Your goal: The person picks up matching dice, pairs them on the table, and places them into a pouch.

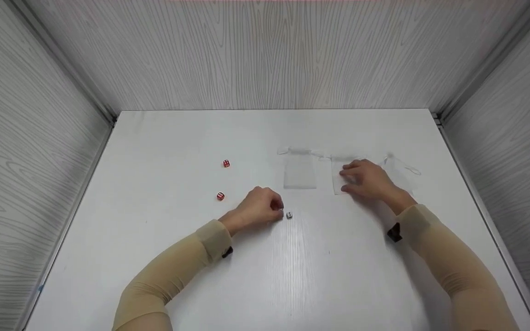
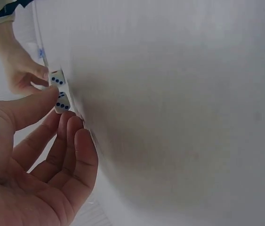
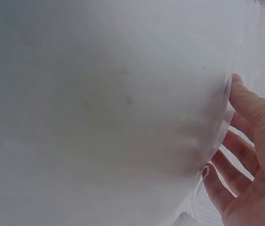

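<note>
With thumb and fingertips, my left hand (image 1: 256, 208) pinches a small white die (image 2: 62, 103) with blue pips, low over the table. Right beside it sits a second white die (image 1: 289, 215), also seen just past the thumb as another white die (image 2: 57, 77) in the left wrist view. My right hand (image 1: 367, 180) lies over the middle sheer white drawstring pouch (image 1: 338, 184), fingers spread and fingertips on its fabric. In the right wrist view a thin cord loop (image 3: 205, 170) shows by the fingertips. Part of this pouch is hidden under the hand.
Two red dice (image 1: 226, 163) (image 1: 220, 196) lie on the white table (image 1: 164, 151), left of the hands. One flat sheer pouch (image 1: 300, 172) is between the hands, and another pouch (image 1: 398, 172) lies partly behind the right hand. Grey wood-grain panels (image 1: 269, 55) stand around the back and sides.
</note>
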### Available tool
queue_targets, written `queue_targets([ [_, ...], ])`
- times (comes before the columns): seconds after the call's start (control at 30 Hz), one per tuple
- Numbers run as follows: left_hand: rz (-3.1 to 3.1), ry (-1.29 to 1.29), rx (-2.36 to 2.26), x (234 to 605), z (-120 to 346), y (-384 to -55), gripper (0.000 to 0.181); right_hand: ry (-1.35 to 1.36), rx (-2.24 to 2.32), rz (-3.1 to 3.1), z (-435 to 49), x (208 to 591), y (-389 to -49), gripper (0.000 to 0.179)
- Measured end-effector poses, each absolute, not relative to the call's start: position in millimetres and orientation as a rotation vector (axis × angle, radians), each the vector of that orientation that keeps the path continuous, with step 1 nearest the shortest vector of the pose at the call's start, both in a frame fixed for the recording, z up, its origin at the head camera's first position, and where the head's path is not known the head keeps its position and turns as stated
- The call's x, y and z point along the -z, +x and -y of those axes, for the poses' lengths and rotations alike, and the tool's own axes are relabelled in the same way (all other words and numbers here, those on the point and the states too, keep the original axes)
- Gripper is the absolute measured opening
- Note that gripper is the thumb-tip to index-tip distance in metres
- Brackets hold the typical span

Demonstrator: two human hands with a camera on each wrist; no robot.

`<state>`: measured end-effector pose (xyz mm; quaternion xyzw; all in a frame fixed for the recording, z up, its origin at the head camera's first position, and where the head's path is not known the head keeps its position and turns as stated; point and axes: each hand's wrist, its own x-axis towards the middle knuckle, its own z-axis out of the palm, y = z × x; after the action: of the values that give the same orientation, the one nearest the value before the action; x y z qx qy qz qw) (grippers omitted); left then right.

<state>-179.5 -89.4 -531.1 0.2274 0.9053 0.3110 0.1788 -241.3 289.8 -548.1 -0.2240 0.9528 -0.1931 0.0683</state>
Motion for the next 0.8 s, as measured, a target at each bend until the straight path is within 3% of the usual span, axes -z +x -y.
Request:
queue_targets([
  [0.43,-2.574,0.689,-0.854,533,77,-173,0.015,-0.658,0.614,-2.876,-287,547,-243,0.046],
  [0.8,-2.63,0.617,-0.932,519,81,-186,0.026,-0.564,0.811,-2.91,-285,547,-243,0.015],
])
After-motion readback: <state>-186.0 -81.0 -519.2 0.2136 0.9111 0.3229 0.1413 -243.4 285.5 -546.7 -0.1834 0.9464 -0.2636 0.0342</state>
